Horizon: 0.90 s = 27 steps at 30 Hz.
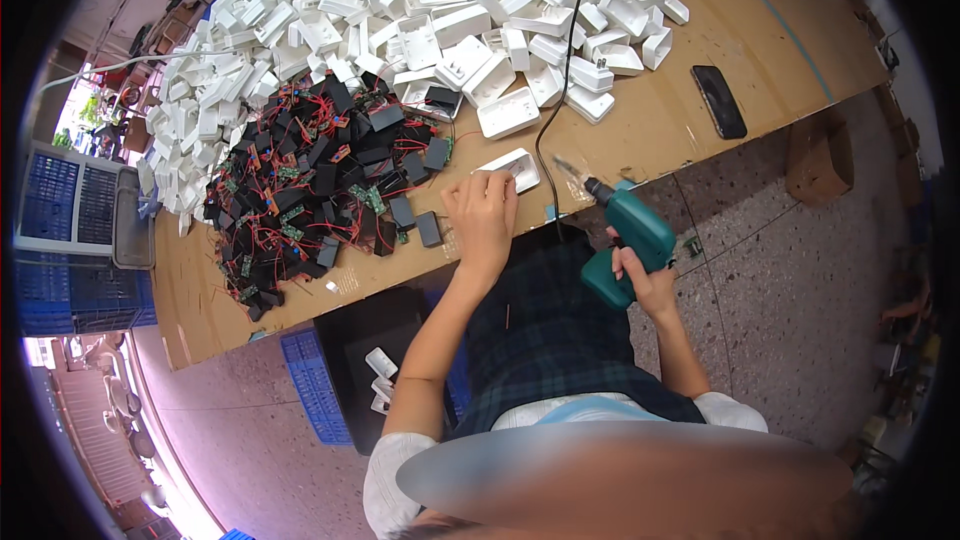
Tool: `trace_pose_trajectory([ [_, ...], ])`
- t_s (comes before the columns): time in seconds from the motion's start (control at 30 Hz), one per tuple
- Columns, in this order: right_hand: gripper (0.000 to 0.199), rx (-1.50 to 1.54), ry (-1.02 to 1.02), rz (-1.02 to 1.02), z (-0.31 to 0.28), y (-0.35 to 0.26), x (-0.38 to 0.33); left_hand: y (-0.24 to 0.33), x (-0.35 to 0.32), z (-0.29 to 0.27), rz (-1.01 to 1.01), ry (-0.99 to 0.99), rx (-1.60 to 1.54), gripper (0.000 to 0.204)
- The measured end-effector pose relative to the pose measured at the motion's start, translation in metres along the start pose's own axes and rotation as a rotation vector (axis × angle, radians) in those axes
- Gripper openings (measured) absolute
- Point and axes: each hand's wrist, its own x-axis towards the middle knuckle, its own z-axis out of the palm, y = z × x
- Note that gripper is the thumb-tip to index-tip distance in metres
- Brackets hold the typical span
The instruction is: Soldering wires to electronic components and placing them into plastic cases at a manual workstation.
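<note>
Curling over a white casing, fingers bent, the left hand; right hand fisted round a teal drill

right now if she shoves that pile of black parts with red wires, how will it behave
The pile of black parts would likely drag as a clump, since the thin red wires look tangled. The wires seem floppy, so lifting one part may pull up neighbours. The small green boards look light but possibly fragile.
</note>
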Motion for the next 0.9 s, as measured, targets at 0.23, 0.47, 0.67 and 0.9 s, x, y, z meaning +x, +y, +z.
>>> trace_pose_trajectory([
  [0.23, 0.026, 0.028, 0.035, 0.083, 0.024, -0.011, 0.000, -0.002, -0.007, 0.030, -0.008, 0.177, 0.153, 0.014],
  [0.47, 0.021, 0.038, 0.057, 0.132, 0.035, -0.007, 0.012, -0.004, -0.009, 0.036, -0.052, 0.160, 0.126, 0.017],
  [0.67, 0.023, 0.025, 0.086, 0.122, 0.044, -0.011, 0.017, -0.003, -0.010, 0.037, -0.072, 0.176, 0.128, 0.017],
  [0.9, 0.026, 0.018, 0.109, 0.119, 0.048, -0.010, 0.017, -0.002, -0.008, 0.035, -0.085, 0.152, 0.118, 0.017],
])
